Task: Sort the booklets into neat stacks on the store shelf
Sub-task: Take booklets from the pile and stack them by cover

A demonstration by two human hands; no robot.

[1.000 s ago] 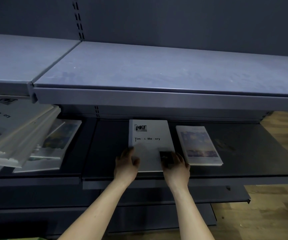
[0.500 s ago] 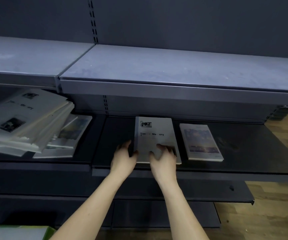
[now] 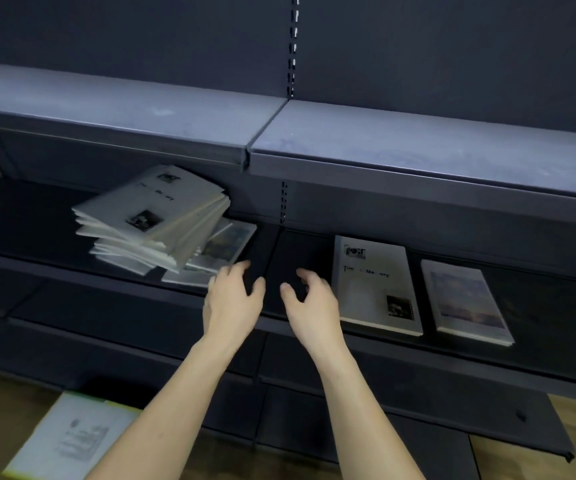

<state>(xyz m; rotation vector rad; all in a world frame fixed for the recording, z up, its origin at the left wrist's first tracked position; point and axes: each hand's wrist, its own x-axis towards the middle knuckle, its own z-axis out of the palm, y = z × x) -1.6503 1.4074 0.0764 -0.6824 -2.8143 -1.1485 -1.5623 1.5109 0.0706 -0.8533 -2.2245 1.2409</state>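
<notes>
A dark store shelf point(image 3: 300, 244) runs across in front of you, under a grey upper shelf point(image 3: 418, 147). Both your hands hover over its front edge, holding nothing: your left hand point(image 3: 232, 299) and right hand point(image 3: 310, 301) have loosely curled fingers. Just right of your right hand lies a white booklet point(image 3: 374, 282), flat, with a pastel booklet point(image 3: 465, 301) beside it. Left, a messy stack of booklets point(image 3: 154, 220) leans askew.
</notes>
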